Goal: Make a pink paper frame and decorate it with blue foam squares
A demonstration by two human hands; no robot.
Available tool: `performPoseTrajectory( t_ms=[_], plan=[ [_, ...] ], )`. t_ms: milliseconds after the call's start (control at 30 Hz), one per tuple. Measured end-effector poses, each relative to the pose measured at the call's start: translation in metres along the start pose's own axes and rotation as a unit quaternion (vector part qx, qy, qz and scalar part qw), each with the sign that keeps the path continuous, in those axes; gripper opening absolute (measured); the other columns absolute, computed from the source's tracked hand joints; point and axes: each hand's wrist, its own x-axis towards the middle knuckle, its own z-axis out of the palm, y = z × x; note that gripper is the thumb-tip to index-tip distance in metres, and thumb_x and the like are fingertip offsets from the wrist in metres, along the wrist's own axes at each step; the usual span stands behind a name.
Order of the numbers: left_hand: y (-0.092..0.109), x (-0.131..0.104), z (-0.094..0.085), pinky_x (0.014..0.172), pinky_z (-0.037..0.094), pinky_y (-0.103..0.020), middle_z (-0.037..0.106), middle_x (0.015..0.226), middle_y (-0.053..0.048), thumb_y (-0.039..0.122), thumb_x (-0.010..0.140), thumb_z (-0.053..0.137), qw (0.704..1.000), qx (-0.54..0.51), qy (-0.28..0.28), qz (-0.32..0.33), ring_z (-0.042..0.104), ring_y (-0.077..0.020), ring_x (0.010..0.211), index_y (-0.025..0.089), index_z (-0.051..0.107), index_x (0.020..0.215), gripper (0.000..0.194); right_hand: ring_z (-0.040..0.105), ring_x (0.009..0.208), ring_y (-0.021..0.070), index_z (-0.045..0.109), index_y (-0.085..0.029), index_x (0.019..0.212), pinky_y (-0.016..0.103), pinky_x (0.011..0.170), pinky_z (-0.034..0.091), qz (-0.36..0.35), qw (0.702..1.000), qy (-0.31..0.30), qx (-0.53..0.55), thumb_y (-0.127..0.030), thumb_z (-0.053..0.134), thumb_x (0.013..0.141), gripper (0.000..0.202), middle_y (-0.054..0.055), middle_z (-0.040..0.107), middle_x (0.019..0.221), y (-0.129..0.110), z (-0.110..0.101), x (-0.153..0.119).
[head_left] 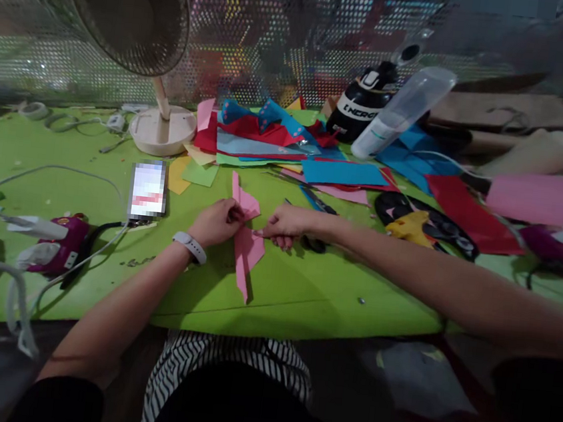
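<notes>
A folded pink paper piece (246,251), long and narrow with flaps on its right side, lies on the green table (302,297) in front of me. My left hand (219,221), with a white band on the wrist, pinches the paper's upper middle from the left. From the right, my right hand (286,226) has its fingers closed on the edge of a right-hand flap. Dark scissor handles (314,245) show partly beneath my right forearm.
A phone (147,189) and a fan (163,129) stand to the left, near cables and a purple power strip (64,242). Coloured paper (343,172), a black bottle (360,108) and a clear bottle (405,110) are behind. A black tray (452,236) lies right.
</notes>
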Motion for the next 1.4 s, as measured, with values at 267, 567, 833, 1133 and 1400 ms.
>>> performPoseTrajectory(
  t_ms=[267,567,833,1133,1400],
  plan=[
    [0.005,-0.002,-0.003,0.067,0.051,-0.029,0.068,0.094,-0.006,0.019,0.079,0.06,1.0,0.003,-0.003,-0.007,0.062,-0.0163,0.077,0.016,0.058,0.091,0.013,0.047,0.036,0.0062,0.054,-0.015,0.05,0.018,0.035,0.026,0.007,0.999,0.014,0.037,-0.052,0.072,0.076,0.049,0.0,0.053,0.04,0.012,0.003,-0.012],
    [0.014,-0.009,-0.018,0.07,0.05,-0.029,0.065,0.102,-0.008,0.016,0.079,0.056,0.994,0.075,0.064,0.051,0.063,-0.018,0.082,0.018,0.06,0.099,0.021,0.059,0.053,0.01,0.06,-0.016,0.077,0.022,0.053,0.041,-0.162,0.942,0.295,0.01,-0.042,0.065,0.084,0.027,0.001,0.065,0.067,0.009,-0.004,-0.022],
    [0.015,-0.01,-0.037,0.071,0.048,-0.031,0.065,0.103,-0.009,0.031,0.083,0.056,0.987,0.119,0.11,-0.003,0.063,-0.0201,0.082,0.016,0.062,0.101,0.024,0.055,0.07,0.0139,0.069,-0.017,0.081,0.025,0.059,0.035,-0.251,0.904,0.322,-0.128,-0.028,0.07,0.082,0.011,0.003,0.063,0.08,0.01,0.018,0.016],
    [0.008,-0.005,-0.049,0.059,0.042,-0.028,0.066,0.067,-0.004,0.054,0.085,0.055,0.995,-0.083,-0.041,-0.039,0.059,-0.0164,0.063,0.017,0.062,0.075,0.039,0.052,0.065,0.0144,0.065,-0.017,0.08,0.027,0.059,0.038,-0.392,0.816,0.417,-0.086,-0.043,0.055,0.092,0.03,0.003,0.059,0.075,0.009,0.039,0.003],
    [0.015,-0.008,-0.047,0.061,0.043,-0.025,0.073,0.077,-0.005,0.042,0.082,0.064,0.986,-0.1,-0.12,0.056,0.064,-0.0155,0.067,0.018,0.068,0.085,0.025,0.055,0.112,0.0284,0.068,-0.023,0.103,0.044,0.095,0.038,-0.358,0.669,0.633,-0.153,-0.048,0.056,0.089,0.031,0.011,0.063,0.115,0.012,0.002,-0.035]
  ],
)
